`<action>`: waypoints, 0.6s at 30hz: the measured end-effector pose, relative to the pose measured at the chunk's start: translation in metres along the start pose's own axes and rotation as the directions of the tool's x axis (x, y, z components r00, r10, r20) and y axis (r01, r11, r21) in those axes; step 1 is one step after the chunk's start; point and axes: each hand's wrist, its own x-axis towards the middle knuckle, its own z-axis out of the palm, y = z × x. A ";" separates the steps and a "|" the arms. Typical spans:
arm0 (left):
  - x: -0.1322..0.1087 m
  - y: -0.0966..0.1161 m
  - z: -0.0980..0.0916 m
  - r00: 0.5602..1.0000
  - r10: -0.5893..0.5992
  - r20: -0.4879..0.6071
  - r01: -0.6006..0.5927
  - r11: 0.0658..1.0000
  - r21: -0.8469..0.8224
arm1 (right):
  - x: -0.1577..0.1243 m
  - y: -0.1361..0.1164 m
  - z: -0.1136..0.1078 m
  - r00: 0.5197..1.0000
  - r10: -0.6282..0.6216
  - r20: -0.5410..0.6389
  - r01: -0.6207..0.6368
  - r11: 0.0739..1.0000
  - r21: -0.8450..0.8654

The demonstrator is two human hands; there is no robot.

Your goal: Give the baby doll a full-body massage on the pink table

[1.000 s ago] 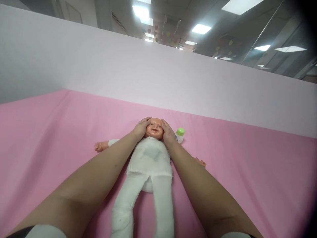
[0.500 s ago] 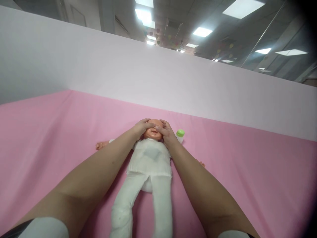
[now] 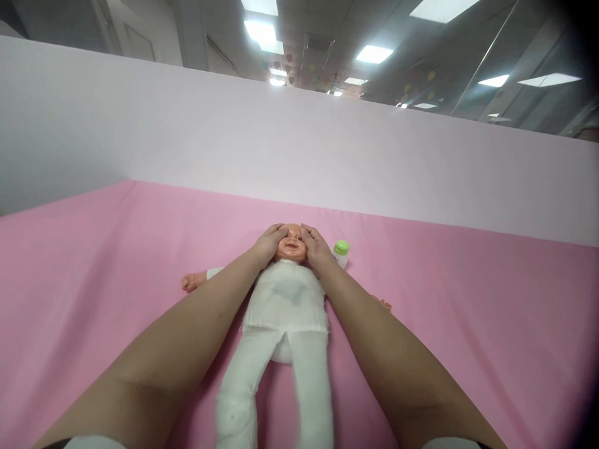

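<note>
Cupping baby-doll head (image 3: 292,248) between curved fingers of left hand (image 3: 269,243) and right hand (image 3: 318,252). Probably steadying it.

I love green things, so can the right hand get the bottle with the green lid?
Probably yes: the bottle is just beside the right hand, and nothing seems to stand between them, though that hand is cupped against the doll's head.

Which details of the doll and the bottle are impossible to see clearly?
In the head view:
Doll's head: sides covered by the left hand and right hand.
Doll's legs: lower ends cut off by the bottom edge.
Bottle: print too small and blurred to read.
</note>
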 end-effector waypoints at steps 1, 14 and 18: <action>0.000 0.000 -0.001 1.000 -0.003 0.005 0.003 1.000 -0.019 | 0.001 0.001 -0.001 1.000 0.008 0.011 -0.008 1.000 0.017; -0.008 0.005 -0.009 0.993 -0.050 0.104 0.057 0.996 -0.072 | -0.004 -0.005 -0.006 0.987 0.110 0.116 -0.122 0.987 0.104; -0.006 0.003 -0.010 0.994 -0.054 0.092 0.055 0.998 -0.006 | -0.006 -0.010 0.000 0.992 0.091 0.083 -0.094 0.995 0.040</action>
